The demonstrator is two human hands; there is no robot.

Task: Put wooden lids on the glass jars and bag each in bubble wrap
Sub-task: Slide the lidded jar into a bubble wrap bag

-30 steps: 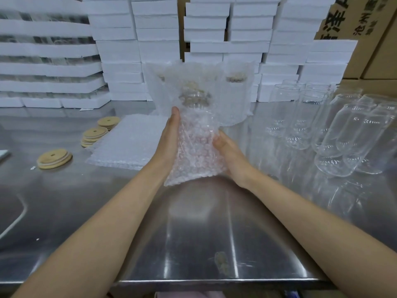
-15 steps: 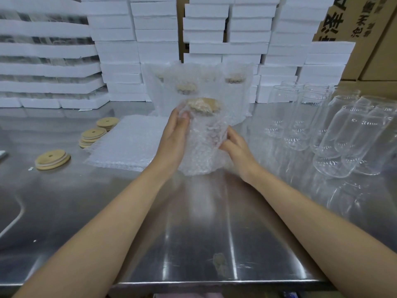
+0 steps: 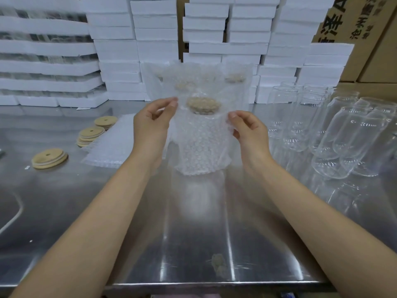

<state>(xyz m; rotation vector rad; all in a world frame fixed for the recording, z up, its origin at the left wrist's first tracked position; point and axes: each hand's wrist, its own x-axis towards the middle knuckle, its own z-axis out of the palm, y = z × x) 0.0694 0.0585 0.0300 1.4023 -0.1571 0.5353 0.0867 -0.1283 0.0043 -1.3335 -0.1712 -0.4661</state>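
Now, hands [image 3: 150,125] [image 3: 250,131] pinching bubble-wrap bag [image 3: 224,153], jar [image 3: 203,134] inside

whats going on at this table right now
A person is bagging glass jars. The left hand and right hand each pinch a top edge of a bubble wrap bag that seems to rest on the steel table, with a jar and its wooden lid inside. More bagged jars stand behind it, bare jars wait to the right, and spare lids and flat bags lie to the left.
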